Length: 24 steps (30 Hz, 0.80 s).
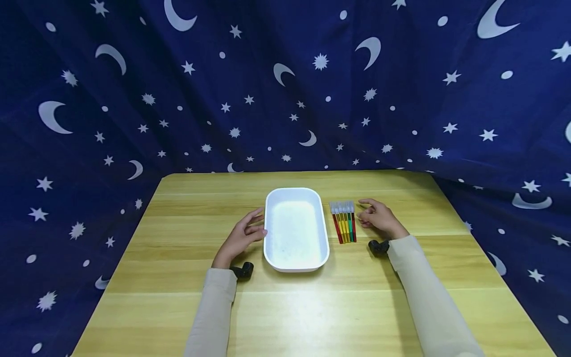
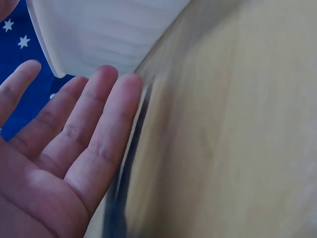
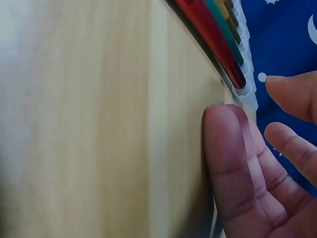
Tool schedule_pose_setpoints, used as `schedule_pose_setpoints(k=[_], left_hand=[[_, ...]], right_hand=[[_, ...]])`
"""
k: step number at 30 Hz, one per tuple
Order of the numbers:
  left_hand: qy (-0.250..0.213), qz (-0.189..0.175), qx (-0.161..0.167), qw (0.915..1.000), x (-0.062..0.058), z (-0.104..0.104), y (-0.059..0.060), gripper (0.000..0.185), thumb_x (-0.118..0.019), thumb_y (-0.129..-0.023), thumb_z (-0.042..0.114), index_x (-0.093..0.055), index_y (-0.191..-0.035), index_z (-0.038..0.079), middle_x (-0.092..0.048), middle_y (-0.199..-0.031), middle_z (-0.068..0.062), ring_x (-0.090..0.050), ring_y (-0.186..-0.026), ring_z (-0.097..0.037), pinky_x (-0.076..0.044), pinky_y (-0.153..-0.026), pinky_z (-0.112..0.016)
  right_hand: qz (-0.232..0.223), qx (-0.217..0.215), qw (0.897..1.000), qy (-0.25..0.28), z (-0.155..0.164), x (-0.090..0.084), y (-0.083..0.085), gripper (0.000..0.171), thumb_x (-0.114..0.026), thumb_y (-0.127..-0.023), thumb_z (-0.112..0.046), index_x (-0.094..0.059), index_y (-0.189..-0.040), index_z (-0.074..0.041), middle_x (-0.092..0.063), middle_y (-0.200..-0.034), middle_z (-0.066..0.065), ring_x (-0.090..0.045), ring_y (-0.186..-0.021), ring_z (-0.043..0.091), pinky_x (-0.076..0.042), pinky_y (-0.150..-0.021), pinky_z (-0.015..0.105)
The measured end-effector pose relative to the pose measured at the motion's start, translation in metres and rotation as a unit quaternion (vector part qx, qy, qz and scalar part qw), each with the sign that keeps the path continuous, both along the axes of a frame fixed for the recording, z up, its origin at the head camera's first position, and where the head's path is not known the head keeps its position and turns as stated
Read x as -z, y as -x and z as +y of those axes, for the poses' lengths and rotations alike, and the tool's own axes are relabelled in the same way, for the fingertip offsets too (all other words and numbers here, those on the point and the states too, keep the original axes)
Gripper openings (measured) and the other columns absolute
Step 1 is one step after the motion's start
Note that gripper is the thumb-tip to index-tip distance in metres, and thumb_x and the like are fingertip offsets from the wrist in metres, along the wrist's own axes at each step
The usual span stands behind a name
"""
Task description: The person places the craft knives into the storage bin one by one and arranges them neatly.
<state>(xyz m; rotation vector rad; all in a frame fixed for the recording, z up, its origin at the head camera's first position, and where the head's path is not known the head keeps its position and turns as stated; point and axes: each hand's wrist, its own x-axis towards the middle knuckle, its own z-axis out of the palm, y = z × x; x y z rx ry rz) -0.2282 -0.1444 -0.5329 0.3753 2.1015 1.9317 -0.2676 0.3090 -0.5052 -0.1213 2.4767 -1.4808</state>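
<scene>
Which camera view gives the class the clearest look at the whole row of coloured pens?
The head view: the pens lie side by side on the table, between the white tray and the right hand, all in frame. The right wrist view shows only their capped ends, close and blurred. The left wrist view shows none.

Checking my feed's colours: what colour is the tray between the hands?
White: the tray is plain white inside and out, clearest in the head view.
</scene>
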Motion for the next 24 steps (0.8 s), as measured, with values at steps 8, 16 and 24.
schedule_pose_setpoints(k=[8, 16, 24], left_hand=[[-0.057, -0.029, 0.026, 0.9976, 0.009, -0.005, -0.001, 0.072, -0.069, -0.101, -0.002, -0.039, -0.167, 0.004, -0.04, -0.167, -0.026, -0.051, -0.144, -0.047, -0.059, -0.102, -0.033], [-0.096, -0.042, 0.04, 0.9937, 0.016, -0.004, -0.003, 0.079, -0.07, -0.099, -0.004, -0.034, -0.168, 0.003, -0.036, -0.169, -0.026, -0.047, -0.147, -0.046, -0.058, -0.103, -0.031], [-0.085, -0.029, 0.06, 0.9942, 0.019, -0.005, -0.001, 0.086, -0.074, -0.097, -0.003, -0.029, -0.17, 0.005, -0.032, -0.172, -0.024, -0.04, -0.152, -0.046, -0.048, -0.115, -0.033]], right_hand=[[-0.021, -0.024, 0.999, -0.013, -0.002, -0.007, 0.013, 0.063, -0.064, -0.105, 0.0, -0.035, -0.159, 0.015, -0.066, -0.098, 0.018, -0.073, -0.079, 0.016, -0.066, -0.073, 0.031], [-0.057, -0.041, 0.997, -0.03, -0.006, -0.012, 0.023, 0.068, -0.068, -0.104, -0.001, -0.032, -0.161, 0.015, -0.063, -0.096, 0.013, -0.07, -0.075, 0.015, -0.066, -0.072, 0.031], [-0.077, -0.04, 0.996, -0.036, -0.006, -0.009, 0.032, 0.07, -0.07, -0.102, 0.001, -0.034, -0.161, 0.014, -0.06, -0.093, 0.012, -0.069, -0.07, 0.014, -0.066, -0.071, 0.03]])
